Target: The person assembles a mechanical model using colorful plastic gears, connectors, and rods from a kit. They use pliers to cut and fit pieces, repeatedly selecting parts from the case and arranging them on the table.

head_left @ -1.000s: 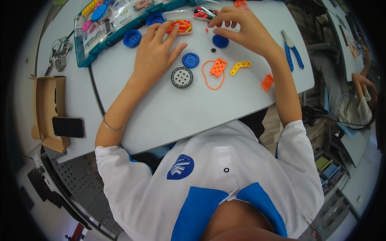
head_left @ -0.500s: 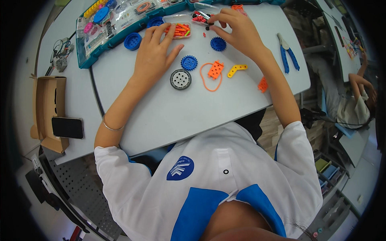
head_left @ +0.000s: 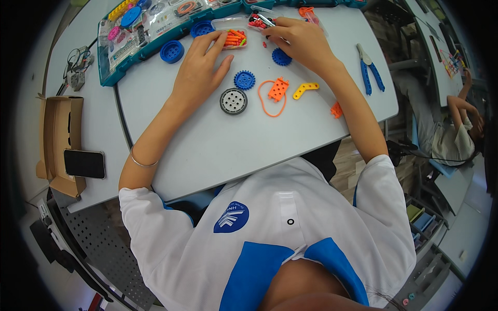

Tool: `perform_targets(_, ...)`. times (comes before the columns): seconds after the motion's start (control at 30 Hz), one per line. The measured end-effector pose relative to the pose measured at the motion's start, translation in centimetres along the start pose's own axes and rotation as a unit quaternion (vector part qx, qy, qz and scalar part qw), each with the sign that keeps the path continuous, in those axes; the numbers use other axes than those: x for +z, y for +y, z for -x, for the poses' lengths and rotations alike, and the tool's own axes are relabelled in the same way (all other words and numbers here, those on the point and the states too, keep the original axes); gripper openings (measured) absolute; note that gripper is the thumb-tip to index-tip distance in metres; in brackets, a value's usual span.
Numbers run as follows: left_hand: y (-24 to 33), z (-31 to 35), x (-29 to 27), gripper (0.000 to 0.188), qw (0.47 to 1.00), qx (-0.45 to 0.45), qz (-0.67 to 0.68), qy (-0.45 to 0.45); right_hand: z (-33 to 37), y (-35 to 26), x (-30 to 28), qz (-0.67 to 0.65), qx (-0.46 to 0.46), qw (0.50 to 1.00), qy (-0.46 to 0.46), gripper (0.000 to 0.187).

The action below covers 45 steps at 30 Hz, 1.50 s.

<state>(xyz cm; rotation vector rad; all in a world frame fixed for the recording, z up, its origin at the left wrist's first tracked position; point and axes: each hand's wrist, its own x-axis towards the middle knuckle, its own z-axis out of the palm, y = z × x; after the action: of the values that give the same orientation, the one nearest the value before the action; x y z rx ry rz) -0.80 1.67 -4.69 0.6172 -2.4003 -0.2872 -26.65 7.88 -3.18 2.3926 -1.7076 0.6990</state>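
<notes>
My left hand point(head_left: 201, 66) rests with fingers stretched out and thumb apart at the left edge of a small clear box of orange pegs point(head_left: 236, 38). It holds nothing. My right hand point(head_left: 301, 42) is at a second clear box of small red and black pieces point(head_left: 257, 22), where shiny metallic rods point(head_left: 266, 19) also show. Its fingers are closed together; what they hold, if anything, is hidden. One tiny red piece point(head_left: 264, 44) lies on the table just in front of that box. A blue gear point(head_left: 281, 57) sits beneath the right hand.
Nearer me lie another blue gear point(head_left: 244, 80), a grey wheel point(head_left: 233, 101), an orange block point(head_left: 278, 89) with a rubber band, and a yellow angled beam point(head_left: 306, 90). Blue-handled pliers point(head_left: 371, 72) lie right. A teal-edged parts case point(head_left: 150, 46) spans the back left; a phone point(head_left: 84, 164) rests left.
My right hand has lowered a little, its fingers drawing closer together beside the box of red and black pieces. My left hand stays nearly in place.
</notes>
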Motion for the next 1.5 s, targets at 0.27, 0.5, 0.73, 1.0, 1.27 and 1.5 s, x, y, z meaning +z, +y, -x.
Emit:
perform_targets(0.27, 0.0, -0.2, -0.4, 0.04, 1.0, -0.006, -0.003, 0.013, 0.1, 0.2, 0.6, -0.013, 0.038, 0.999, -0.007, 0.01)
perform_targets(0.5, -0.5, -0.1, -0.1, 0.034, 1.0, -0.011, -0.009, 0.018, -1.6, -0.6, 1.0, -0.089, 0.038, 0.994, 0.041, 0.012)
perform_targets(0.73, -0.5, -0.2, -0.1, 0.034, 1.0, -0.007, -0.009, 0.015, -1.9, 0.4, 1.2, 0.071, 0.025, 0.993, 0.088, 0.016)
perform_targets(1.0, -0.5, -0.1, -0.2, 0.034, 1.0, -0.01, -0.017, 0.009, -3.4, -1.1, 0.2, 0.07, 0.123, 0.99, -0.02, 0.03)
perform_targets(1.27, -0.7, -0.2, -0.1, 0.035, 1.0, -0.006, -0.009, 0.006, -2.4, 1.5, 2.0, 0.068, 0.056, 0.996, 0.031, 0.026)
perform_targets(1.5, -0.7, -0.2, -0.1, 0.035, 1.0, -0.007, -0.017, 0.002, -2.7, 0.1, 0.5, 0.054, 0.1, 0.993, -0.02, 0.029)
